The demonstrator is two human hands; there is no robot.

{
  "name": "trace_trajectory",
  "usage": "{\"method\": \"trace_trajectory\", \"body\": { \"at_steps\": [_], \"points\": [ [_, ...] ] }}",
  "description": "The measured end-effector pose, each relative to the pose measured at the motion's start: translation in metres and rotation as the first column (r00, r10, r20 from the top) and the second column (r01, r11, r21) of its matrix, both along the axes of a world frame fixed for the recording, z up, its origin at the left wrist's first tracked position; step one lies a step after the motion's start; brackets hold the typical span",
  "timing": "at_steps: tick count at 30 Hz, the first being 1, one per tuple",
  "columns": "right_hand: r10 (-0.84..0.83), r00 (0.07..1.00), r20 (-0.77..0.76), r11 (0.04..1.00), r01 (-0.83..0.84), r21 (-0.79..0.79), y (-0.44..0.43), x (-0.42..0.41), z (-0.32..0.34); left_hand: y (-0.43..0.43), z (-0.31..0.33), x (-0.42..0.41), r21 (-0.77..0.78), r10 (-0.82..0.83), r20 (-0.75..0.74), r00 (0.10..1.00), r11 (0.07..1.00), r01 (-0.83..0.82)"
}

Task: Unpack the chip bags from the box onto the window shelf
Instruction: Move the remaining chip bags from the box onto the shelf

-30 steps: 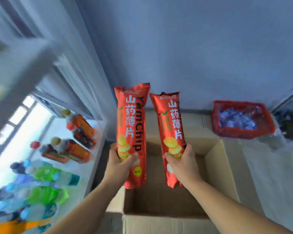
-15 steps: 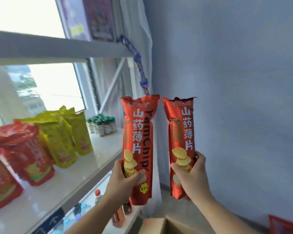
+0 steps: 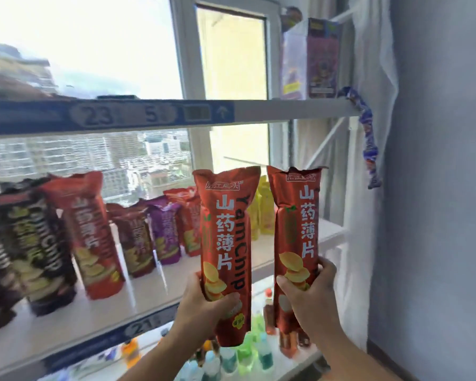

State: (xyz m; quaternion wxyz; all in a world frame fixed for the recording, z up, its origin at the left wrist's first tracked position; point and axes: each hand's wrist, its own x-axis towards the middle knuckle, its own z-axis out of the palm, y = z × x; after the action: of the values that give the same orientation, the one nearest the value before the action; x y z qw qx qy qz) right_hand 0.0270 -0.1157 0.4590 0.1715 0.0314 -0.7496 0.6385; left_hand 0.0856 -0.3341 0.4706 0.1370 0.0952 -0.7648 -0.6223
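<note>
I hold two tall red yam chip bags upright in front of the window shelf (image 3: 99, 314). My left hand (image 3: 201, 306) grips the lower part of the left red chip bag (image 3: 227, 235). My right hand (image 3: 311, 295) grips the lower part of the right red chip bag (image 3: 297, 229). Both bags hang just in front of the shelf's front edge, near its right half. The box is out of view.
Several chip bags stand on the shelf: black (image 3: 36, 243), red (image 3: 91, 232), brown (image 3: 135, 240), purple (image 3: 165, 229) and yellow (image 3: 264, 210). An upper shelf (image 3: 286, 111) carries a purple box (image 3: 311, 59). Drink bottles (image 3: 248, 350) fill the shelf below. A wall (image 3: 437, 188) stands right.
Both hands have lifted the two red bags from over the box up to the window shelf level. The view has swung up and left, and the box has left the frame.
</note>
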Motion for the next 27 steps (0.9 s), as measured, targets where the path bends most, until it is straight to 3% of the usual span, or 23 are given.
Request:
{"method": "trace_trajectory", "body": {
  "at_steps": [11,20,27],
  "points": [
    [0.390,0.921,-0.007,0.920,-0.389,0.035,-0.221,0.089,0.020,-0.189,0.001,0.169,0.048,0.384,-0.044,0.922,0.923,-0.382],
    [0.518,0.853,0.062,0.854,-0.519,0.014,-0.414,0.184,0.000,-0.354,-0.014,0.299,0.025,0.561,-0.019,0.828,0.828,-0.560],
    [0.546,0.835,0.068,0.837,-0.547,-0.004,-0.498,0.226,0.006,-0.443,-0.017,0.336,0.005,0.634,-0.016,0.773,0.773,-0.634]
  ]
}}
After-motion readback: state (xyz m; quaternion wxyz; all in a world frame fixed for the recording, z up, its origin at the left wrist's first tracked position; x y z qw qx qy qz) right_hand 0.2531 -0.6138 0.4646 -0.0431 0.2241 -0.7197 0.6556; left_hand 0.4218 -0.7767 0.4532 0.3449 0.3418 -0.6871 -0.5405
